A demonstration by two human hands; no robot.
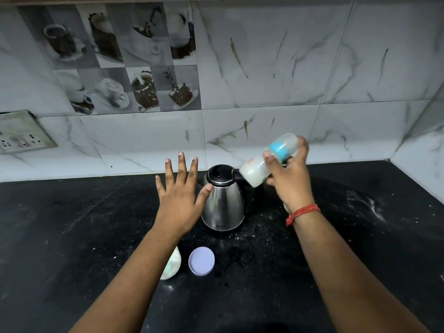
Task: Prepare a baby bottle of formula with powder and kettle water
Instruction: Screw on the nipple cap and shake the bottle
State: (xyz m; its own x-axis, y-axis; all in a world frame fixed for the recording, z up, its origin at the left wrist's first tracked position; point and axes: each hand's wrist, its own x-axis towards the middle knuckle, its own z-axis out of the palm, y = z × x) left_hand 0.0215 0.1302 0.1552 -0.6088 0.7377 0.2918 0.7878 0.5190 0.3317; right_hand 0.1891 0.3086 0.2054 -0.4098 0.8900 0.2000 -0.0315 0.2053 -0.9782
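Note:
My right hand (290,179) grips a baby bottle (258,169) with a blue collar and a clear cap. The bottle is tilted, base down-left, and holds milky white liquid. It hangs just above and right of the steel kettle (223,203), whose black lid is closed. My left hand (180,193) hovers with fingers spread straight, left of the kettle, its thumb tip by the kettle's shoulder. A pale formula container (173,263) lies partly hidden under my left forearm. Its round lilac lid (201,260) rests on the counter beside it.
The black counter (72,224) carries scattered white powder, thickest at the far right (370,203). Marble-look wall tiles rise behind, and a side wall closes the right end. A wall socket plate (21,133) sits at the left.

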